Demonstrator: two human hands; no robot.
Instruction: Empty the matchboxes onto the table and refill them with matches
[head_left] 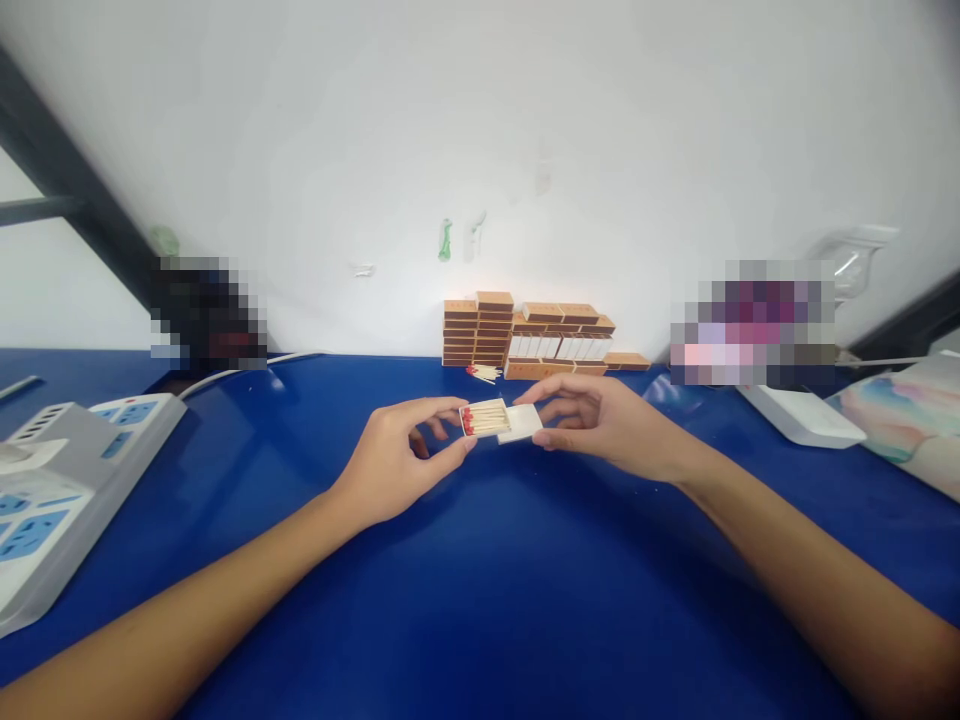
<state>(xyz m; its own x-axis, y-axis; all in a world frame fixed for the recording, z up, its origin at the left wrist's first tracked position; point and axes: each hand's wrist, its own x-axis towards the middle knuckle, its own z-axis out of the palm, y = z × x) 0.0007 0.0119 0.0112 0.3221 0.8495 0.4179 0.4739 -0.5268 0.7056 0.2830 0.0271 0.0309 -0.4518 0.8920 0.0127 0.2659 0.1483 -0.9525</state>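
Left hand (pixel 397 462) pinched open white cardboard tray of red-tipped wooden matches (pixel 486 417) between thumb and fingers; right hand (pixel 600 425) grasped white cardboard sleeve (pixel 523 424), tray partly drawn out leftward; both over blue tabletop (pixel 480 600); beyond grip, stacked orange-brown matchboxes (pixel 525 340), loose matches (pixel 484 373); grey power strip (pixel 67 480) far left of grip.

Left hand (pixel 397 460): forearm enters from 7 o'clock, wrist straight, thumb and index fingers (pixel 431 406) closed in a pinch pointing toward 2 o'clock. Right hand (pixel 604 425): forearm enters from 4 o'clock, fingers curled in a pinch pointing toward 9 o'clock. Fingertips of both hands lie near each other at centre.
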